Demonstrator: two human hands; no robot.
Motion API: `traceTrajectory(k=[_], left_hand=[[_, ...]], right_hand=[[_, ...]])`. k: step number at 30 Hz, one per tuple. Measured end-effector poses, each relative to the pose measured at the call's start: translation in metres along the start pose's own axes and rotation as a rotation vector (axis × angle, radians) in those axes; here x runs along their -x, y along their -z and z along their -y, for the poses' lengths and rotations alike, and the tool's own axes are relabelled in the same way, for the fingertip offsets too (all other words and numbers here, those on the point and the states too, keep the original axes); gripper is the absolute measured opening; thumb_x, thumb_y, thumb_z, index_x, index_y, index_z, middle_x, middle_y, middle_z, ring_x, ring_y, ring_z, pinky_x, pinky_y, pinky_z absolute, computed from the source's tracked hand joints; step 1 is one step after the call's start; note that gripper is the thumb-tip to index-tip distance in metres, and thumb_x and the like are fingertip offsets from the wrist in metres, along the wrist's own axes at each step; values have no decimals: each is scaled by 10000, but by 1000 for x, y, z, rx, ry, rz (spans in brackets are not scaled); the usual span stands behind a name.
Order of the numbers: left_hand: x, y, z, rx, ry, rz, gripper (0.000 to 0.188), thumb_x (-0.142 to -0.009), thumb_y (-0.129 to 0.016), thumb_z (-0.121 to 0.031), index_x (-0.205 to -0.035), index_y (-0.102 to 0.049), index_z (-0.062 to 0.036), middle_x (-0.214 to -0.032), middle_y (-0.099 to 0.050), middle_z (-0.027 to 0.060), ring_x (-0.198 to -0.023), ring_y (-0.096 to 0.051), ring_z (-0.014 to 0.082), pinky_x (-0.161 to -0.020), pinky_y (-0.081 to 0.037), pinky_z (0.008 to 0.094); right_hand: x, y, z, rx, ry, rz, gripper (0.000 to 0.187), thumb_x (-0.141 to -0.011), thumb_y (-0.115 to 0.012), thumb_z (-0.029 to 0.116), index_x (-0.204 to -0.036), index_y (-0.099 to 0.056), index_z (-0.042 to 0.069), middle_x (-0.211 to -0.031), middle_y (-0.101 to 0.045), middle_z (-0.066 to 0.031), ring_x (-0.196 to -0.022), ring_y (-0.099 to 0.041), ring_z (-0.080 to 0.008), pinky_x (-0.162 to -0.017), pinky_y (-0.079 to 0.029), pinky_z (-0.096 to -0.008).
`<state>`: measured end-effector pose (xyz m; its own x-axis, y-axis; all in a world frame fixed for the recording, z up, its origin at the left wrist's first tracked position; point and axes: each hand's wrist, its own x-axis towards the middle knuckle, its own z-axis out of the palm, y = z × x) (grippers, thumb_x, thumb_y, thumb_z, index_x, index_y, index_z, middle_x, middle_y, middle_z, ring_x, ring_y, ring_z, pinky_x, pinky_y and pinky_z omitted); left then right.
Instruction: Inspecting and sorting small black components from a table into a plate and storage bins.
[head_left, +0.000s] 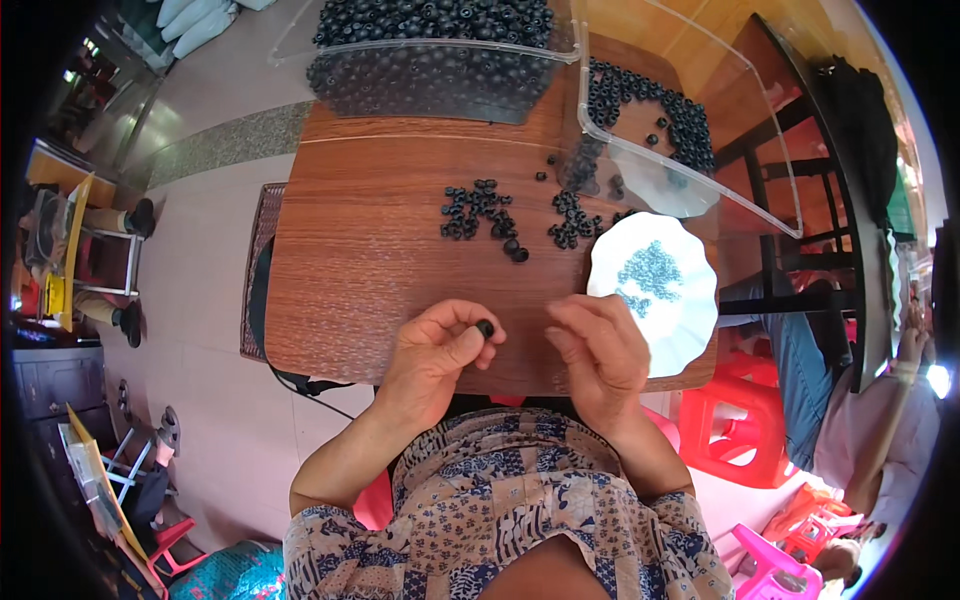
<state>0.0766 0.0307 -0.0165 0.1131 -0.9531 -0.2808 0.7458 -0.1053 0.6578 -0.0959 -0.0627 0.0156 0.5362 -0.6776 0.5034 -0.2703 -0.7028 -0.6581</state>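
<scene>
My left hand pinches a small black ring-shaped part between thumb and fingers, just above the near edge of the wooden table. My right hand hovers a little to its right, fingers curled together, and I cannot see anything in it. Several loose black parts lie scattered in the middle of the table. A white scalloped plate holding small grey-blue pieces sits right of my right hand.
A clear plastic bin heaped with black parts stands at the far edge. A second clear tray with more black parts lies at the far right. Red and pink plastic stools and another person are at the right.
</scene>
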Motion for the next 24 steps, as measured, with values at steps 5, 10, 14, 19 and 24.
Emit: traceTrajectory(k=[5,10,14,19,24], left_hand=[[-4,1,3,23,-14,47,166,-893,-635,-73,-1034,-600,7,-907,-636,82,-765,-581,131,-686,-473,258],[-1,-2,6,-90,-18,-17,109,-894,-594,-15,-999,-585,14,-838,-592,95,-697,-538,170,-671,-441,312],[-2,0,11,-92,-3,-16,108,-893,-604,-24,-994,-588,13,-832,-592,90,-687,-524,153,-669,-433,310],[-3,-5,13,-93,-37,-20,127,-887,-629,-54,-991,-593,9,-824,-595,81,-682,-518,145,-667,-427,312],[-2,-4,16,-130,-18,-10,186,-855,-683,-99,-984,-598,5,-815,-601,74,-670,-520,145,-674,-429,309]], right_hand=[[3,40,-13,270,-45,-186,222,-726,-689,-100,-929,-668,-12,-839,-635,-102,-727,-587,-200,-637,-463,-276],[22,76,-38,399,-156,-217,212,-723,-670,-113,-908,-668,-9,-800,-626,-93,-731,-589,-199,-635,-458,-280],[32,85,-51,401,-228,-182,206,-708,-678,-84,-896,-674,-1,-787,-624,-125,-724,-595,-287,-654,-464,-354],[25,81,-61,429,-186,-56,205,-687,-693,-64,-866,-692,35,-734,-614,-101,-706,-599,-250,-655,-468,-316],[28,78,-68,461,-169,29,203,-654,-727,-7,-841,-694,66,-697,-601,-79,-684,-598,-247,-600,-468,-333]])
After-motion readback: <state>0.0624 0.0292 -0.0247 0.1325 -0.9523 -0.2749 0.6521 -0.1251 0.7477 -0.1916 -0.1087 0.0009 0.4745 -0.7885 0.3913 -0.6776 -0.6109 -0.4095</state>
